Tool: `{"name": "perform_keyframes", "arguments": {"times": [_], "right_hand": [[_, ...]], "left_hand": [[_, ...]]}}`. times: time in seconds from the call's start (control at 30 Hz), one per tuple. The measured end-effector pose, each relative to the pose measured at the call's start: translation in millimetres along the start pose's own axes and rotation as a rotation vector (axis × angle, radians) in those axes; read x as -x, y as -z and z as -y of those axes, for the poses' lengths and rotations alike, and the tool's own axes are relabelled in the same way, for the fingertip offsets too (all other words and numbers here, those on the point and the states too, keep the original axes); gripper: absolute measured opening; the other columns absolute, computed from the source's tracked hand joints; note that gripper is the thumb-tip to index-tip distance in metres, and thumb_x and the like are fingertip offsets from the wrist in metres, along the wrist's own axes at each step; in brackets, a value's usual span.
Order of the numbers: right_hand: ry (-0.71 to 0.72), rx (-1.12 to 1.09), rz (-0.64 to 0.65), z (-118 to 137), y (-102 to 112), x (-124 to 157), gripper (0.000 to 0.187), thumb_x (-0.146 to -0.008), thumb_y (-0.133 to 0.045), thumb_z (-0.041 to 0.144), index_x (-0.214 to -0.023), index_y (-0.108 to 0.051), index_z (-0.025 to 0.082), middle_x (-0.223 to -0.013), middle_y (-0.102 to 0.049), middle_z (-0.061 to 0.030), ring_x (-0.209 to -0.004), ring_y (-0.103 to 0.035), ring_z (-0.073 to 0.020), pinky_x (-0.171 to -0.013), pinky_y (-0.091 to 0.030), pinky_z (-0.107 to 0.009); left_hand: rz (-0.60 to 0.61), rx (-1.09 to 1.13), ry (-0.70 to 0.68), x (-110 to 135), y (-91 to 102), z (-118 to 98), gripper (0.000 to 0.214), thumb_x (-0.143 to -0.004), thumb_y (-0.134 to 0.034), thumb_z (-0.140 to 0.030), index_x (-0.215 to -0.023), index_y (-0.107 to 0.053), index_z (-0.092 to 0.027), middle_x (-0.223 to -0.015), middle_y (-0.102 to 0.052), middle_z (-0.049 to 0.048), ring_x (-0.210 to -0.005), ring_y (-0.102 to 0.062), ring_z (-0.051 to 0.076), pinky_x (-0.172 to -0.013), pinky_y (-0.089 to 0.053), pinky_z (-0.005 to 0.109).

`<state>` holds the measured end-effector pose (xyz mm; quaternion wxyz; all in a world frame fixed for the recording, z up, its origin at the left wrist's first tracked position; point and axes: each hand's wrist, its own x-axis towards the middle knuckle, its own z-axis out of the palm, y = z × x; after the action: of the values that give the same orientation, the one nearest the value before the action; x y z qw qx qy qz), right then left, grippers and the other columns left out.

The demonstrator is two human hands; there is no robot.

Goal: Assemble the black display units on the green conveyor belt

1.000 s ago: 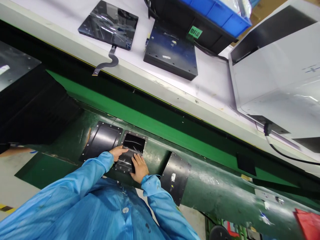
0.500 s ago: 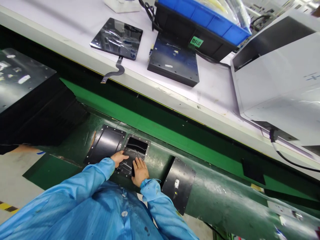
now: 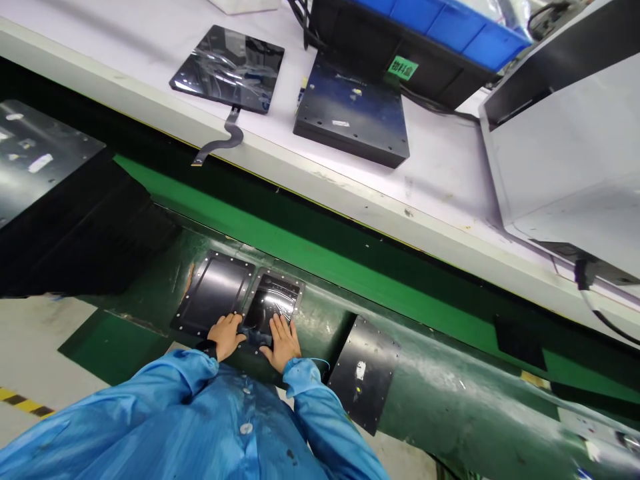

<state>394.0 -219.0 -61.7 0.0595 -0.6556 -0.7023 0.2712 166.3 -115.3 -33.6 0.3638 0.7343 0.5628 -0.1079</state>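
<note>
The open left hand (image 3: pixel 226 335) and open right hand (image 3: pixel 284 343) are resting flat, apparently holding nothing, on the near edge of a glossy black film-wrapped rectangular panel (image 3: pixel 273 300), which is lying inside a riveted metal frame (image 3: pixel 277 274) on a dark green curved housing (image 3: pixel 325 315).

Well behind our fingers we wear a shiny blue smock (image 3: pixel 200 420) with loose, creased long sleeves. Just behind our left hand (image 3: pixel 226 335), a dark band (image 3: pixel 206 346) shows at the left sleeve (image 3: pixel 180 370). Just behind our right hand (image 3: pixel 284 343), a thin blue cord (image 3: pixel 320 363) loops from the right sleeve (image 3: pixel 315 400). Farther from the fingers sit a pale round button (image 3: pixel 245 429) and a small dark stain (image 3: pixel 290 455)
</note>
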Motion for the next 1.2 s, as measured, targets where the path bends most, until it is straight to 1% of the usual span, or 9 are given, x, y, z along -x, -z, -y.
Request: {"name": "perform_keyframes", "arguments": {"times": [0.17,0.3,0.43,0.5,0.57,0.67,0.8,0.97,1.2], "right_hand": [[-0.028,-0.025,0.034,7,-7,16,0.083,-0.094,-0.069,0.044,-0.165,-0.034,0.018,-0.171,-0.028,-0.0121,-0.161,-0.019,-0.0312,-0.132,-0.012,-0.057],[-0.122,-0.125,-0.017,-4,22,6,0.065,-0.088,-0.074,0.037,-0.149,-0.059,0.020,-0.161,-0.048,-0.0128,-0.154,-0.038,-0.0320,-0.129,-0.024,-0.054],[-0.599,-0.249,-0.196,-45,75,-42,0.041,-0.089,-0.072,0.040,-0.121,-0.072,0.014,-0.126,-0.072,-0.0167,-0.122,-0.067,-0.0304,-0.109,-0.051,-0.045],[-0.832,-0.364,-0.134,-65,92,-70,0.044,-0.089,-0.073,0.048,-0.116,-0.071,0.013,-0.109,-0.077,-0.0145,-0.105,-0.073,-0.0280,-0.096,-0.057,-0.040],[-0.953,-0.475,-0.032,-79,98,-92,0.048,-0.088,-0.073,0.056,-0.111,-0.070,0.014,-0.091,-0.077,-0.0103,-0.089,-0.076,-0.0253,-0.081,-0.060,-0.036],[-1.006,-0.565,0.044,-91,94,-109,0.045,-0.086,-0.075,0.059,-0.101,-0.069,0.017,-0.076,-0.074,-0.0047,-0.067,-0.074,-0.0204,-0.061,-0.056,-0.028],[-1.019,-0.649,0.111,-102,91,-112,0.044,-0.081,-0.081,0.059,-0.086,-0.066,0.019,-0.070,-0.073,-0.0032,-0.058,-0.071,-0.0174,-0.048,-0.051,-0.022],[-1.048,-0.718,0.197,-110,99,-119,0.048,-0.076,-0.087,0.060,-0.076,-0.064,0.018,-0.063,-0.071,-0.0047,-0.056,-0.071,-0.0199,-0.045,-0.050,-0.023],[-1.060,-0.717,0.259,-110,105,-123,0.045,-0.077,-0.088,0.054,-0.068,-0.063,0.018,-0.063,-0.071,-0.0075,-0.058,-0.071,-0.0209,-0.048,-0.052,-0.026]], "left_hand": [[0.060,-0.035,-0.067,6,-3.8,11,0.048,-0.079,-0.074,-0.032,-0.125,-0.062,-0.025,-0.131,-0.064,0.0128,-0.124,-0.055,0.035,-0.098,-0.044,0.044],[0.065,0.011,-0.054,-9,3.2,11,0.044,-0.076,-0.074,-0.027,-0.118,-0.062,-0.022,-0.122,-0.067,0.0123,-0.113,-0.063,0.032,-0.093,-0.046,0.040],[-0.038,0.236,0.038,-59,36.2,-19,0.025,-0.085,-0.070,-0.039,-0.104,-0.065,-0.022,-0.105,-0.073,0.0104,-0.101,-0.067,0.027,-0.087,-0.046,0.035],[-0.068,0.340,0.030,-90,56.9,-39,0.031,-0.085,-0.071,-0.046,-0.102,-0.067,-0.021,-0.105,-0.075,0.0110,-0.105,-0.068,0.027,-0.086,-0.046,0.033],[-0.065,0.385,0.014,-116,73.8,-56,0.037,-0.085,-0.071,-0.050,-0.103,-0.069,-0.018,-0.109,-0.076,0.0119,-0.109,-0.068,0.027,-0.087,-0.047,0.031],[-0.040,0.337,0.042,-140,87.6,-68,0.041,-0.081,-0.074,-0.054,-0.098,-0.072,-0.017,-0.110,-0.077,0.0136,-0.112,-0.069,0.028,-0.091,-0.048,0.032],[0.104,0.047,0.096,-151,92.9,-71,0.040,-0.082,-0.069,-0.058,-0.096,-0.074,-0.021,-0.111,-0.078,0.0137,-0.111,-0.071,0.031,-0.091,-0.051,0.035],[0.180,-0.034,0.126,-156,98.2,-77,0.040,-0.085,-0.061,-0.058,-0.097,-0.075,-0.023,-0.099,-0.080,0.0120,-0.104,-0.073,0.031,-0.082,-0.051,0.035],[0.278,0.038,0.165,-161,104.4,-79,0.036,-0.084,-0.060,-0.057,-0.089,-0.072,-0.023,-0.064,-0.073,0.0044,-0.065,-0.072,0.023,-0.065,-0.048,0.032]]}}
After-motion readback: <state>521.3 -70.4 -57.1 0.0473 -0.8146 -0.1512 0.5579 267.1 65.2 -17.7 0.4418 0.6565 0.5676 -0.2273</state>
